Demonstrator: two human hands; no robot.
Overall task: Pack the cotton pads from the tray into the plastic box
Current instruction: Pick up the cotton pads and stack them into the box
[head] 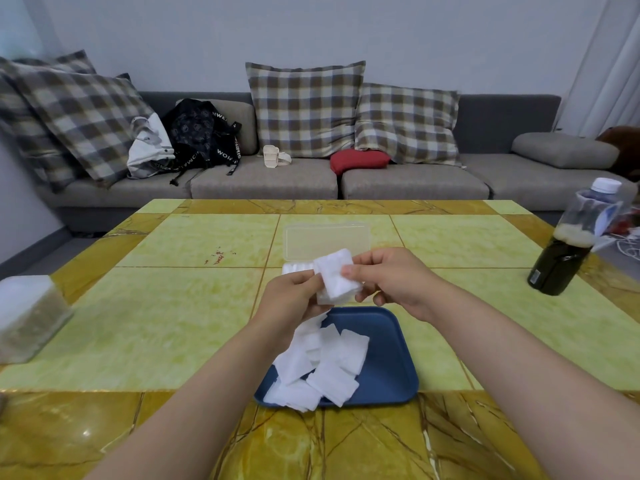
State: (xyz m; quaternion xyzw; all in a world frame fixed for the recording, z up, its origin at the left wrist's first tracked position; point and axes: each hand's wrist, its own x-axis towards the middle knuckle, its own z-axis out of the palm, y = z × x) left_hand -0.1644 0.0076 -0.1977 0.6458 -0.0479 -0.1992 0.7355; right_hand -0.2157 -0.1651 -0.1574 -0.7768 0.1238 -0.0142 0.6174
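Nearest us, a blue tray [391, 358] sits at the table's [173, 306] front edge, with loose white square cotton pads [322, 365] heaped untidily on its left half; a few overhang the front rim.

Above the tray's far edge, both hands hold a small stack of cotton pads [337, 277] in the air. We judge the step in hand to be squaring this stack before it goes into the box. To do it well, we would pinch lightly so the soft pads do not crumple, line up the edges on all sides, then turn the stack to match the box's long side and lower it in flat.

Both bare forearms reach forward from the bottom of the view and meet at the middle. The left hand [291, 299] grips the stack's near left edge with curled fingers. The right hand [391, 282] pinches its right side, thumb on top and fingers curled beneath.

Just beyond the hands lies the clear plastic box [286, 269], its lid [325, 239] open toward the far side; white pads already show inside. A dark bottle [571, 244] stands at far right, and a grey sofa [263, 181] lies beyond the table.
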